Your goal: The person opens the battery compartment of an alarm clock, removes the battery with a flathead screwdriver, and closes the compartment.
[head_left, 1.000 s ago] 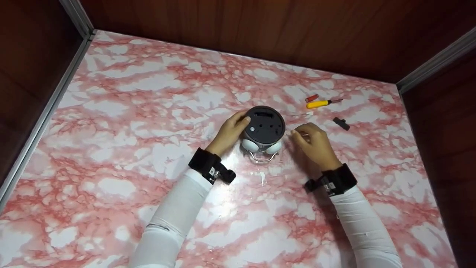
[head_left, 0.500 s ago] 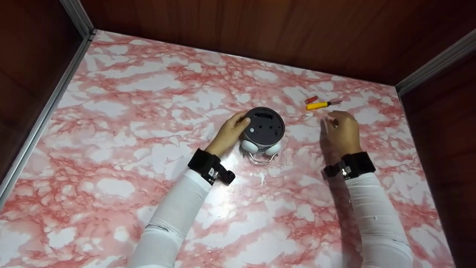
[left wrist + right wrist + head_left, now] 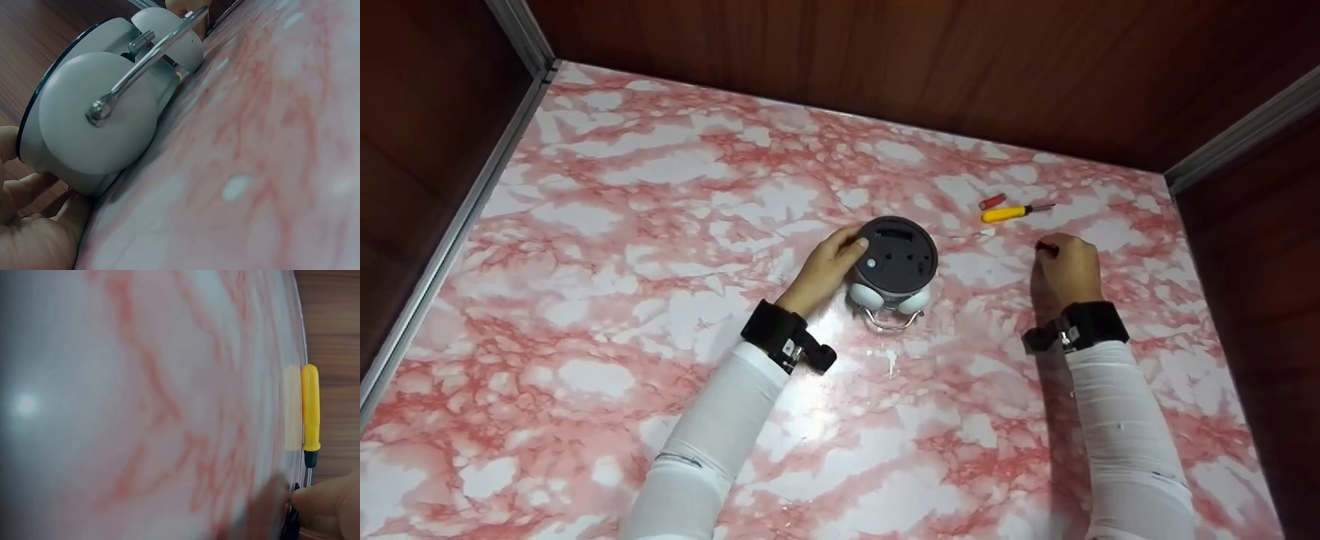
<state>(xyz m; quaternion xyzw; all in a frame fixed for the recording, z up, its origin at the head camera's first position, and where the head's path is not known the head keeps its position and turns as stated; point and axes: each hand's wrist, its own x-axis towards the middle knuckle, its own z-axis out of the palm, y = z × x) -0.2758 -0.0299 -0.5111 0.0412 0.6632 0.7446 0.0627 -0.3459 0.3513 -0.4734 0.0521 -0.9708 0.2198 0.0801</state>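
A round dark grey alarm clock (image 3: 896, 259) lies face down on the pink marble table (image 3: 660, 225), its two white bells (image 3: 101, 112) and wire handle toward me. My left hand (image 3: 834, 262) grips the clock's left side, thumb on the rim; in the left wrist view its fingers (image 3: 28, 225) curl under the case. To the right, apart from the clock, my right hand (image 3: 1056, 259) is curled over a small black piece (image 3: 1046, 246). The right wrist view shows a fingertip (image 3: 326, 506) pinching that black piece (image 3: 290, 520) against the tabletop.
A yellow-handled screwdriver (image 3: 1009, 212) and a small red cylinder (image 3: 991, 200) lie just beyond the right hand, near the back. The screwdriver (image 3: 310, 410) is close above the fingertips. Dark wooden walls enclose the table on three sides.
My right hand has moved from beside the clock out to the right and settled on the small black piece. The left hand and the clock have stayed put.
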